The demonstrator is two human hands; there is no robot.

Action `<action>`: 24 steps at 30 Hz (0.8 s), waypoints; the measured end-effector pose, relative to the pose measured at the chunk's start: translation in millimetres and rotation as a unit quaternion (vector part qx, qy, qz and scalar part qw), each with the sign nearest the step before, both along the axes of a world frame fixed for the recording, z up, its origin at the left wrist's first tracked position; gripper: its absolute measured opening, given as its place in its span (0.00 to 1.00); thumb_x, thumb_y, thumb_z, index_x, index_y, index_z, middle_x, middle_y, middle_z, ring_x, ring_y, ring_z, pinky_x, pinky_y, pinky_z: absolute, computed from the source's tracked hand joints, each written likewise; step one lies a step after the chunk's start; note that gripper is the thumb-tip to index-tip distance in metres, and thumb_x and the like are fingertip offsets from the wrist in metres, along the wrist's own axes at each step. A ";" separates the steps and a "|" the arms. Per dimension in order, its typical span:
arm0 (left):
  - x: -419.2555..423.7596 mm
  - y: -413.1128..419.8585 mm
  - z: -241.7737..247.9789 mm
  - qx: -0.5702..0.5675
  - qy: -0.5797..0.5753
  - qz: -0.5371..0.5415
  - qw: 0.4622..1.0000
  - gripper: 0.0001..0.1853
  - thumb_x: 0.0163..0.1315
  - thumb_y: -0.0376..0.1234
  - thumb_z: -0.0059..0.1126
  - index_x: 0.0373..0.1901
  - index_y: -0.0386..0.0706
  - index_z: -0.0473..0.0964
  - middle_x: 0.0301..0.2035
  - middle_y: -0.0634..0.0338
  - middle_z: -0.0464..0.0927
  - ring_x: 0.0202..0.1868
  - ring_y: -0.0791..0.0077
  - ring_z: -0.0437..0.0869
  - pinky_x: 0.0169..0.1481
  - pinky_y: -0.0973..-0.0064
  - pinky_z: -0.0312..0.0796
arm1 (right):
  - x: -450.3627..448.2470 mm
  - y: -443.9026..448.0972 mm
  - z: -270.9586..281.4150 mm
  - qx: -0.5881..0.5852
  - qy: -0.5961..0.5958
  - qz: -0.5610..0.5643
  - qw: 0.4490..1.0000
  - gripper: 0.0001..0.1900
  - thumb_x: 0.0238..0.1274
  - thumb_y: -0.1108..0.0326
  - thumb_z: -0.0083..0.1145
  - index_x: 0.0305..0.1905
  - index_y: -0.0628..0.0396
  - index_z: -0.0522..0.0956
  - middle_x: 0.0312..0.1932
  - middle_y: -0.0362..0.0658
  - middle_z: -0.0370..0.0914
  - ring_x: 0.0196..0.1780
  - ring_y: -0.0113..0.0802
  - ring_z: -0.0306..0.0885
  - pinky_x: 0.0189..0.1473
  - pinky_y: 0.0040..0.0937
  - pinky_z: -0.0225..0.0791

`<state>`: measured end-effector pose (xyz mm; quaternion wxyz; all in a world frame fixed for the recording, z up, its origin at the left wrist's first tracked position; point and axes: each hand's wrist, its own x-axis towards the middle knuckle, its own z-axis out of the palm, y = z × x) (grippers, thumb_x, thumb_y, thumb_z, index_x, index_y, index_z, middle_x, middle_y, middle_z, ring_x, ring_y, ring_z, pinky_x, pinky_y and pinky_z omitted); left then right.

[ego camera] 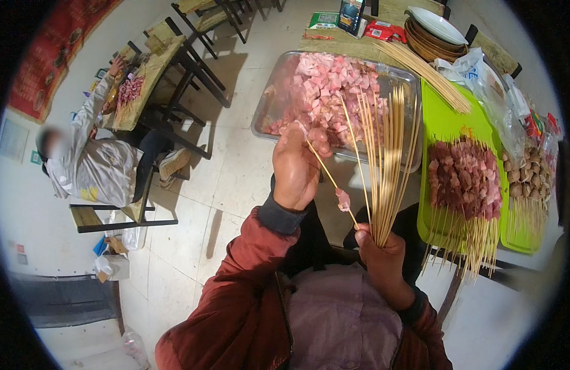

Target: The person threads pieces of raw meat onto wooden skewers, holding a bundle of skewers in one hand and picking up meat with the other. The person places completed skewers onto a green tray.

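My right hand [382, 259] grips a fanned bundle of bamboo skewers [386, 180] by their lower ends. Between its thumb and finger one skewer slants out to the left, with a single piece of raw meat [343, 200] threaded on it. That skewer's tip reaches my left hand [295, 166], whose curled fingers pinch what looks like another meat piece, mostly hidden by the fingers. Beneath and beyond the left fingers sits a metal tray [271, 104] of cubed raw meat [333, 83], pink and pale. The bundle's tips overlap the tray's right part.
At right, a green tray [444, 99] bears finished meat skewers [465, 178] and loose bamboo skewers [428, 76]. Skewered brownish balls [527, 175] lie beyond. Stacked bowls [433, 34] and a propped phone [351, 17] stand at the back. Another person [100, 152] sits at a table on the left.
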<state>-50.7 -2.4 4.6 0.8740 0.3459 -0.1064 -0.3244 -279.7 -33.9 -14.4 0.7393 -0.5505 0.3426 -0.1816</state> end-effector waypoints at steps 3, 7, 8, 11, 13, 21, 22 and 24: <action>-6.0 0.6 -2.0 0.005 0.008 -0.022 1.000 0.10 0.76 0.38 0.38 0.40 0.42 0.67 0.30 0.56 0.76 0.30 0.69 0.77 0.38 0.72 0.72 | 1.6 0.1 1.7 -0.002 0.012 0.007 1.000 0.09 0.67 0.69 0.59 0.47 0.61 0.82 0.23 0.31 0.73 0.24 0.14 0.66 0.25 0.18 0.61; -32.0 4.3 -1.3 0.042 0.060 -0.087 0.993 0.11 0.76 0.39 0.39 0.41 0.43 0.67 0.32 0.56 0.78 0.31 0.68 0.80 0.32 0.71 0.75 | 5.1 -1.1 7.4 0.067 0.018 0.001 0.998 0.09 0.69 0.68 0.57 0.47 0.61 0.81 0.20 0.32 0.70 0.20 0.16 0.61 0.21 0.19 0.56; -38.5 3.0 -0.3 0.064 0.061 -0.075 0.993 0.11 0.75 0.41 0.40 0.41 0.44 0.67 0.33 0.54 0.79 0.31 0.68 0.81 0.26 0.73 0.75 | 6.1 -2.4 10.4 0.105 0.007 -0.005 0.994 0.09 0.69 0.68 0.57 0.47 0.61 0.81 0.19 0.31 0.69 0.19 0.16 0.60 0.20 0.19 0.54; -45.0 6.8 -4.4 0.064 0.029 -0.099 0.993 0.14 0.77 0.42 0.35 0.43 0.43 0.68 0.37 0.51 0.81 0.33 0.69 0.83 0.29 0.73 0.74 | 5.1 -5.3 10.5 0.168 -0.023 -0.014 0.986 0.08 0.69 0.68 0.57 0.46 0.60 0.81 0.18 0.31 0.66 0.16 0.17 0.56 0.18 0.21 0.49; -49.3 8.1 -10.7 0.066 0.006 -0.107 0.992 0.14 0.78 0.42 0.35 0.42 0.43 0.67 0.36 0.50 0.81 0.34 0.70 0.83 0.32 0.76 0.74 | 4.9 -5.7 7.9 0.188 -0.036 -0.013 0.981 0.08 0.69 0.69 0.57 0.46 0.61 0.81 0.17 0.32 0.65 0.15 0.18 0.55 0.17 0.21 0.47; -61.1 12.9 -21.0 0.076 -0.048 -0.175 0.981 0.16 0.76 0.42 0.39 0.54 0.40 0.67 0.38 0.49 0.81 0.37 0.65 0.83 0.44 0.72 0.76 | 7.5 -5.9 4.5 0.190 -0.027 -0.045 0.980 0.09 0.69 0.68 0.58 0.45 0.61 0.80 0.16 0.32 0.65 0.14 0.18 0.55 0.15 0.21 0.47; -55.2 14.3 -7.2 0.113 -0.057 -0.201 0.971 0.18 0.76 0.42 0.40 0.56 0.39 0.66 0.38 0.49 0.81 0.37 0.65 0.84 0.43 0.72 0.76 | 6.4 -7.7 7.5 0.182 -0.028 -0.051 0.982 0.09 0.69 0.67 0.58 0.46 0.61 0.80 0.16 0.32 0.65 0.14 0.18 0.55 0.15 0.21 0.47; -28.9 18.1 -1.1 0.182 -0.182 -0.195 0.946 0.23 0.75 0.41 0.44 0.65 0.39 0.62 0.39 0.54 0.81 0.38 0.69 0.84 0.41 0.75 0.76 | 4.5 -11.3 14.3 0.164 -0.031 -0.063 0.984 0.10 0.69 0.66 0.59 0.46 0.61 0.80 0.15 0.31 0.65 0.14 0.18 0.55 0.15 0.21 0.47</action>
